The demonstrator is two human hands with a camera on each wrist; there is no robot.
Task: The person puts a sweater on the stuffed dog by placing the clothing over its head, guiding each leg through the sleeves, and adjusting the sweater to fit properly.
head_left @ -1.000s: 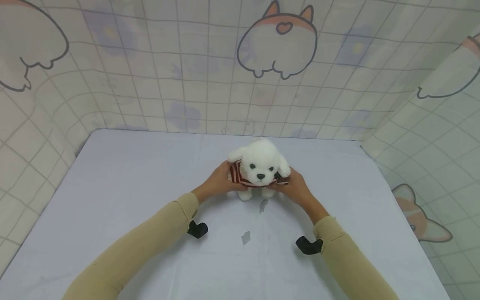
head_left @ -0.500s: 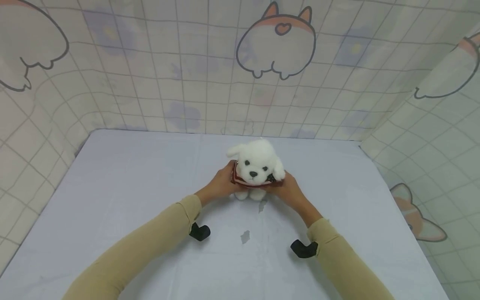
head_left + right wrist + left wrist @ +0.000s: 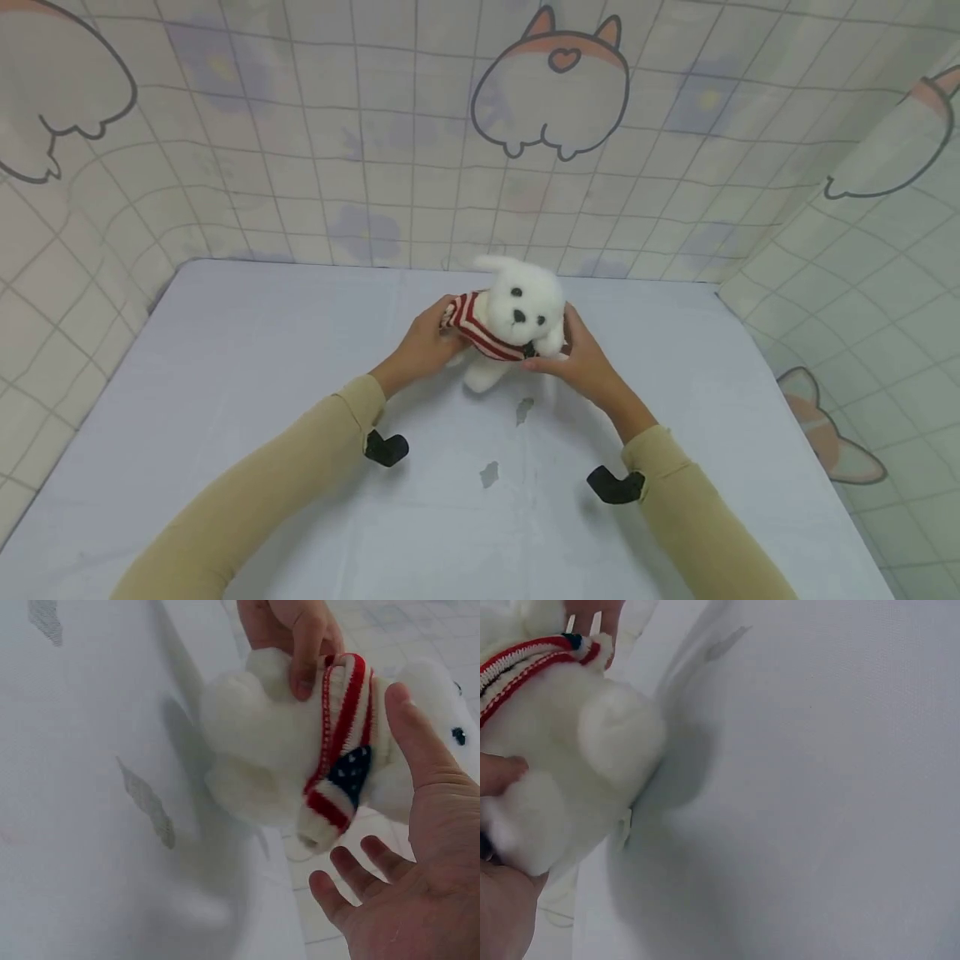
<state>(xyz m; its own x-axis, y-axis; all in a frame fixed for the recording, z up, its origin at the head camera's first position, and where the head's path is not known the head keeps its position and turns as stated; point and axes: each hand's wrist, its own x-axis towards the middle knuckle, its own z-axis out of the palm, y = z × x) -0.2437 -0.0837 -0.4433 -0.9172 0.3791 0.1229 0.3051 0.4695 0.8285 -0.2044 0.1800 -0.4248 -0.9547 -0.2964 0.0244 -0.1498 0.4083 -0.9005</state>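
A white plush dog in a red-and-white striped knit sweater is tilted, its head leaning toward the right. My left hand grips its body at the left, with the thumb pressing the white fur in the right wrist view. On the other side, my right hand is around the head and neck. The right wrist view has that hand with fingers spread, the thumb beside the neck. A blue star-patterned patch shows on the sweater. The dog's far side is hidden.
The dog is over a white-covered table toward its back edge. Two grey marks lie on the cover in front of it. Behind and at both sides hangs a grid-patterned curtain with cartoon corgis. Black curved pieces stick out at both wrists.
The dog first shifted slightly left while upright, then rose and tilted to the right. My left hand moved up and left with it; my right hand's fingers now spread around the head side.
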